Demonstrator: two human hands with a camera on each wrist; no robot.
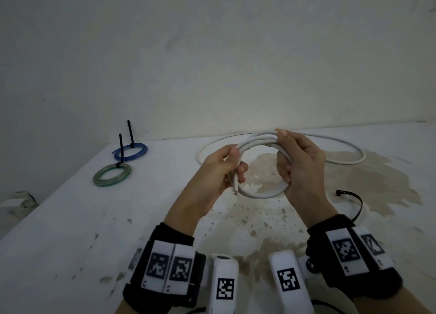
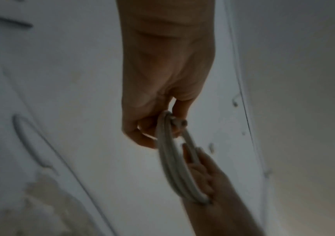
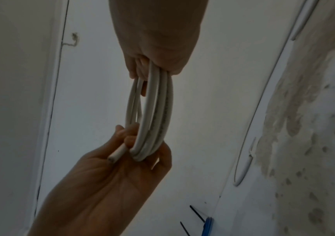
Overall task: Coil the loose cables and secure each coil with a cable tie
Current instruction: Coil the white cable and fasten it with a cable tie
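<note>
A white cable coil (image 1: pixel 257 193) of several loops hangs in the air between both hands above the table (image 1: pixel 70 219). My left hand (image 1: pixel 226 170) pinches the coil's left side (image 2: pixel 168 153), with the cut cable end (image 1: pixel 235 188) sticking out below its fingers. My right hand (image 1: pixel 297 165) grips the coil's right side (image 3: pixel 154 102), thumb on top and fingers curled through the loop. The cable's loose tail (image 1: pixel 342 148) trails behind on the table. A black cable tie (image 1: pixel 354 203) lies loose to the right of my right wrist.
Two tied coils lie at the table's far left: a blue coil (image 1: pixel 131 152) and a green coil (image 1: pixel 112 174), each with a black tie tail standing up. A pale wall (image 1: pixel 212 54) rises behind. Brown stains (image 1: pixel 368 179) mark the table's middle and right.
</note>
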